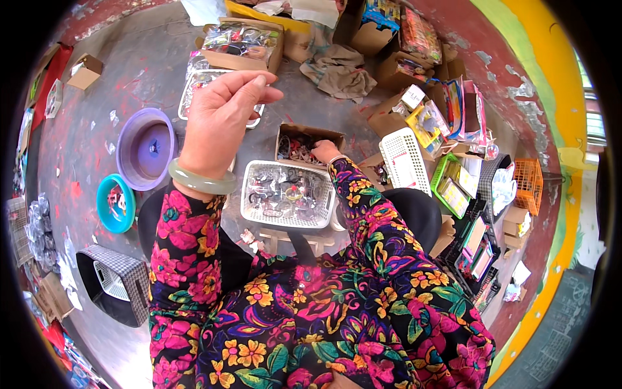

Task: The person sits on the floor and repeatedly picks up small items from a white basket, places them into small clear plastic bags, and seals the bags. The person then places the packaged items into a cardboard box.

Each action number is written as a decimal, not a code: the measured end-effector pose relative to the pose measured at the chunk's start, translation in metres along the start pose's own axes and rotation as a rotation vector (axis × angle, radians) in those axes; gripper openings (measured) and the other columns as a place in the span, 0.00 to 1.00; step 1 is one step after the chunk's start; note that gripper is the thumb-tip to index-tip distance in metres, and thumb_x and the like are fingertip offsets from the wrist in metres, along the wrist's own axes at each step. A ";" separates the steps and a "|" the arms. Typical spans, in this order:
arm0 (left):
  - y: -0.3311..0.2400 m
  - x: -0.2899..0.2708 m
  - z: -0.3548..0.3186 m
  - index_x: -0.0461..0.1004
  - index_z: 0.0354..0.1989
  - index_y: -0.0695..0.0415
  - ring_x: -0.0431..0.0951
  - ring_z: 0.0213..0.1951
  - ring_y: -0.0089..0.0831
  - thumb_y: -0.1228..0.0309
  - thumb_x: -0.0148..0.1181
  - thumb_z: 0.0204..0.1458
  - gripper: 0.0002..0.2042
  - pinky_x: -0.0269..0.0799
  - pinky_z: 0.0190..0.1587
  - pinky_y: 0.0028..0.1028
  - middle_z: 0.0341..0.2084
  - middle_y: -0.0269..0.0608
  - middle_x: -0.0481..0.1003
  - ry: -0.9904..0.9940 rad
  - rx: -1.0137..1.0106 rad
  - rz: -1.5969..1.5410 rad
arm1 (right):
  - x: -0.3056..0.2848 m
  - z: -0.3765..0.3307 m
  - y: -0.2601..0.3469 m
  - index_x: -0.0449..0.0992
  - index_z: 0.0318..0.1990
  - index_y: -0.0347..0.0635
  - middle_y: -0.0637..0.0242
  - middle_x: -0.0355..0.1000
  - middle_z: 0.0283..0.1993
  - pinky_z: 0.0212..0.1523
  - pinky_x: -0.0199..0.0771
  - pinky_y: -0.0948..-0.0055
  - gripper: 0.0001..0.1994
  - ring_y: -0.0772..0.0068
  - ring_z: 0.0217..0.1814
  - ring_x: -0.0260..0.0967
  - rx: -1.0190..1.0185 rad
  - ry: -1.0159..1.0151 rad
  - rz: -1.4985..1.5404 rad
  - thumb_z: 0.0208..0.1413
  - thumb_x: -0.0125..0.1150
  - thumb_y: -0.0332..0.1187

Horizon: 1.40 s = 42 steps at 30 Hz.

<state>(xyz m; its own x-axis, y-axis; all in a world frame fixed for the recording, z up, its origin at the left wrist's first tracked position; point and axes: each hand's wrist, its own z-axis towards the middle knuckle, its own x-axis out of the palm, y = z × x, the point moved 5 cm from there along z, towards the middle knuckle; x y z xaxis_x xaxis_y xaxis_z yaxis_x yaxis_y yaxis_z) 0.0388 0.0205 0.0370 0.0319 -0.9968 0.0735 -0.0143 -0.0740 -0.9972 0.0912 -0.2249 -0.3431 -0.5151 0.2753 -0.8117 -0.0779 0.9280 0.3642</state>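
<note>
My left hand [223, 117] is raised high over the floor, a pale green bangle on its wrist. Its fingers are curled in toward the thumb; whatever they may pinch does not show. At the right end of a small cardboard box [283, 144], my right hand [326, 151] reaches in among small dark and reddish pieces [303, 146]. Its fingers are bent together and their tips are partly hidden. Just in front of the box, close to my lap, stands a white perforated plastic basket [245, 194] holding several small clear-wrapped packets [285, 188].
On the left are a purple basin [123, 149], a teal basin [103, 211] and a checked bin [133, 275]. A white tray [183, 107] and a carton of packets [275, 48] lie beyond my left hand. To the right stand a white basket [405, 159], a green basket [447, 194] and an orange crate [528, 185].
</note>
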 end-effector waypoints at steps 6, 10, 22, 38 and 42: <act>0.003 -0.001 -0.001 0.72 0.42 0.63 0.75 0.34 0.19 0.68 0.48 0.56 0.12 0.64 0.34 0.16 0.31 0.38 0.77 0.001 -0.006 -0.032 | -0.024 -0.006 0.001 0.77 0.31 0.37 0.57 0.75 0.31 0.35 0.72 0.68 0.10 0.61 0.32 0.73 -0.062 -0.110 0.174 0.42 0.54 0.30; 0.008 0.002 0.002 0.73 0.41 0.61 0.75 0.34 0.19 0.67 0.49 0.56 0.12 0.64 0.34 0.16 0.31 0.37 0.77 0.005 0.006 -0.032 | -0.046 -0.024 0.002 0.76 0.30 0.37 0.66 0.73 0.24 0.21 0.67 0.76 0.08 0.75 0.22 0.70 0.287 -0.139 0.884 0.41 0.53 0.23; 0.042 0.014 0.016 0.72 0.42 0.58 0.74 0.36 0.19 0.67 0.49 0.55 0.11 0.65 0.34 0.19 0.33 0.35 0.76 0.074 -0.189 -0.087 | -0.222 -0.109 0.138 0.67 0.46 0.36 0.71 0.70 0.29 0.29 0.67 0.85 0.16 0.84 0.27 0.67 -0.123 0.157 0.981 0.48 0.57 0.27; 0.060 0.060 -0.010 0.69 0.41 0.59 0.76 0.34 0.31 0.66 0.50 0.56 0.10 0.74 0.36 0.26 0.32 0.42 0.74 0.316 -0.616 -0.651 | -0.284 -0.196 0.179 0.68 0.47 0.35 0.69 0.69 0.31 0.38 0.65 0.80 0.17 0.81 0.33 0.65 -0.618 0.032 1.215 0.46 0.54 0.27; 0.055 0.053 -0.005 0.67 0.46 0.60 0.76 0.35 0.26 0.76 0.50 0.54 0.11 0.75 0.36 0.22 0.35 0.40 0.74 0.270 -0.479 -0.688 | -0.286 -0.200 0.180 0.68 0.47 0.36 0.68 0.70 0.32 0.39 0.65 0.81 0.17 0.80 0.35 0.66 -0.629 0.019 1.147 0.46 0.53 0.27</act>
<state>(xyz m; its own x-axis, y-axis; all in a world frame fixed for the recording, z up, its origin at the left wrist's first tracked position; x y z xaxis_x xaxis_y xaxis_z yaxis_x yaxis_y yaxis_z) 0.0349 -0.0369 -0.0134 -0.0490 -0.6949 0.7174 -0.4988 -0.6053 -0.6204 0.0540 -0.1872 0.0459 -0.5661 0.8174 0.1061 0.0304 -0.1080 0.9937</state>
